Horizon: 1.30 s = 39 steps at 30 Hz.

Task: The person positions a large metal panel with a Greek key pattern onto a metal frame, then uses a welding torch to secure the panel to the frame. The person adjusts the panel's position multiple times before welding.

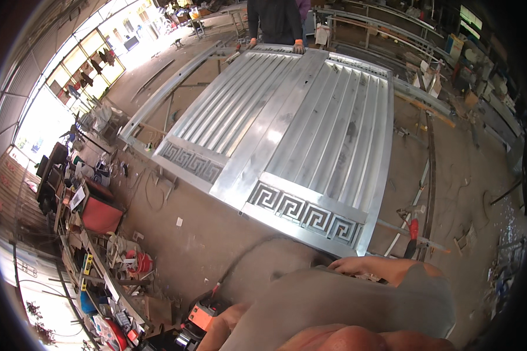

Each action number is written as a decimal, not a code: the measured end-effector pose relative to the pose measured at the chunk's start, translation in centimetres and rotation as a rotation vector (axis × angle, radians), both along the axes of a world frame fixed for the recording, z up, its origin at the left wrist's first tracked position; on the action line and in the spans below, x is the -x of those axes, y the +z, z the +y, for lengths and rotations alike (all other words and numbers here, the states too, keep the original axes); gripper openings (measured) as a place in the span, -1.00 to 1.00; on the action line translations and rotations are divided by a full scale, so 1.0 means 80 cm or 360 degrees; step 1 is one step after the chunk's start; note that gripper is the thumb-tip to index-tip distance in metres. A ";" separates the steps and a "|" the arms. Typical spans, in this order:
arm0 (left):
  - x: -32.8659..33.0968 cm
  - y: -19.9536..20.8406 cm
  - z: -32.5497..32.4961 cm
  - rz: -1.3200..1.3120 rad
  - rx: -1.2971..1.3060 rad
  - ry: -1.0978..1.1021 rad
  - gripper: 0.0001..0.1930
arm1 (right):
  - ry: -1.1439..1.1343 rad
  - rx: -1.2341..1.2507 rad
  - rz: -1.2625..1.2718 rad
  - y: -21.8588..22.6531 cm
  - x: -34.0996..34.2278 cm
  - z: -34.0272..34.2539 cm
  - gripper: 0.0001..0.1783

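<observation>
A large silver metal gate panel (275, 126) lies across supports in front of me, with ribbed sections and a Greek-key band (304, 213) along its near side. My right hand (348, 267) is in front of my body, close to the panel's near right edge. Its fingers look curled, and what they hold, if anything, is hidden. My left hand (235, 316) is low on the left, partly hidden by my body, beside an orange and black machine (201, 316). A dark cable (234, 266) curves from that machine toward my body.
Across the panel another person (276, 23) in dark clothes rests orange-gloved hands on its far edge. A red-handled tool (413, 229) lies by the near right corner. To the left, a cluttered bench (108, 266) holds a red box (101, 214). Metal frames stand at both sides.
</observation>
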<state>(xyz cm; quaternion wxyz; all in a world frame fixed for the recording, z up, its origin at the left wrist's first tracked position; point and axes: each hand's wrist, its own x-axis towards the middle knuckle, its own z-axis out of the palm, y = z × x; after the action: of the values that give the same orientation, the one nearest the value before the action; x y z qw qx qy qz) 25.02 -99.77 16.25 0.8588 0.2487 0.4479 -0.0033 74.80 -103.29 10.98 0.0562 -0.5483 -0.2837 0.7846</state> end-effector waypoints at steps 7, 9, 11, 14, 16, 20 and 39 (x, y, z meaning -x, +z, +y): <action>0.018 -0.070 -0.022 0.0139 -0.0311 -0.0218 -0.15 | -0.0034 0.0208 0.0135 -0.010 -0.005 -0.004 -0.46; 0.018 -0.108 -0.027 0.0296 -0.0578 -0.0347 -0.18 | 0.0046 0.0197 0.0141 -0.020 -0.008 -0.005 -0.48; 0.010 -0.122 -0.032 0.0557 -0.0886 -0.0577 -0.28 | 0.0184 0.0048 0.0074 -0.035 -0.011 -0.001 -0.43; -0.020 -0.094 -0.037 0.1209 -0.1247 -0.1004 -0.45 | 0.0282 -0.0071 0.0004 -0.057 -0.014 0.001 -0.42; -0.053 -0.060 -0.041 0.1428 -0.1286 -0.0937 -0.53 | 0.0307 -0.0165 -0.0058 -0.068 -0.015 -0.001 -0.43; -0.079 -0.009 -0.036 0.1490 -0.1195 -0.0835 -0.60 | 0.0397 -0.0384 0.0019 -0.078 -0.014 0.006 -0.49; 0.004 -0.063 -0.032 0.0287 -0.0794 -0.0490 -0.50 | -0.0059 -0.0361 -0.0039 -0.068 0.008 0.063 -0.60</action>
<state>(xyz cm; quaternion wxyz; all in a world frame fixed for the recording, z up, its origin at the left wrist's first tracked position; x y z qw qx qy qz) 24.69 -102.36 11.19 0.7174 0.5154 0.4664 -0.0454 74.17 -98.22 5.52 0.1289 -0.5531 -0.3612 0.7396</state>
